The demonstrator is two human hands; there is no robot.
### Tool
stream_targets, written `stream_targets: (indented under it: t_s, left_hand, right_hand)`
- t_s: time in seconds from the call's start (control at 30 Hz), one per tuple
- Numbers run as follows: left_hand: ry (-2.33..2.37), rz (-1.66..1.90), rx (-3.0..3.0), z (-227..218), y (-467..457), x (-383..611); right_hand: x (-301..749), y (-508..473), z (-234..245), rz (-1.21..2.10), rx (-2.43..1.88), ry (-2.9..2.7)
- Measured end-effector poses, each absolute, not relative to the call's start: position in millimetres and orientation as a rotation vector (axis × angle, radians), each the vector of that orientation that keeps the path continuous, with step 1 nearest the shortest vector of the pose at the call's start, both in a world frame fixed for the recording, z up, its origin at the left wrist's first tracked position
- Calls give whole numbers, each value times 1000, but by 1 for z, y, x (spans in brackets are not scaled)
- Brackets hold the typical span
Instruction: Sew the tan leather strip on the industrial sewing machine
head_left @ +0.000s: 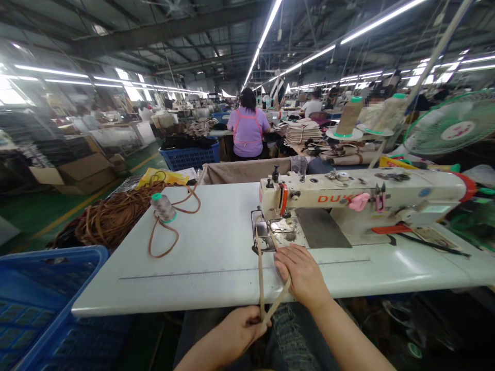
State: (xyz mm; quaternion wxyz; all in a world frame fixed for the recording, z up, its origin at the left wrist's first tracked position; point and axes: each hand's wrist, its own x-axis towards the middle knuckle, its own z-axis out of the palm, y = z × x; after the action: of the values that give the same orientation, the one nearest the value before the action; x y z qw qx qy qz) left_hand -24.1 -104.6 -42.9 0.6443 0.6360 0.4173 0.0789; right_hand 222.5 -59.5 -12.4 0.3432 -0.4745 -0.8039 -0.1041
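Note:
A narrow tan strap (260, 273) runs from under the needle of a cream sewing machine (363, 198) back over the white table's (185, 268) front edge. My left hand (237, 332) is below the edge, fingers pinched shut on the strap's lower end. My right hand (303, 275) lies flat on the table just in front of the needle plate, fingers together, pressing a second run of the strap that slants down to my left hand.
A grey thread spool (163, 207) and a looped brown cord (164, 242) lie at the table's left. A heap of brown straps (112, 219) sits beyond it. A blue crate (42, 304) stands at lower left. A person in a purple top (248, 131) sits ahead, a green fan (452, 123) at right.

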Motion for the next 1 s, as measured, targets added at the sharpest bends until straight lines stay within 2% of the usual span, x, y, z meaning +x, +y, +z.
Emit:
stream_targets:
  t_s: [0.2,0.4,0.63,0.87,1.0]
  left_hand:
    - [1002,-24,1612,-50,-106,-31]
    - [1037,-16,1657,-38,-104,-31]
    - [942,-89,1662,-43,-112,-32]
    - [1013,184,1574,-32,-105,-24]
    - [948,119,1611,-38,-106,-26]
  right_hand:
    - [222,-59,-13,-265,-1225,-2074]
    - [222,-60,-10,-261,-1229,-2082]
    - [222,-60,-10,-247,-1227,-2082]
    - [222,-59,-11,-239,-1229,-2090]
    - [222,-59,-12,-240,-1225,-2091]
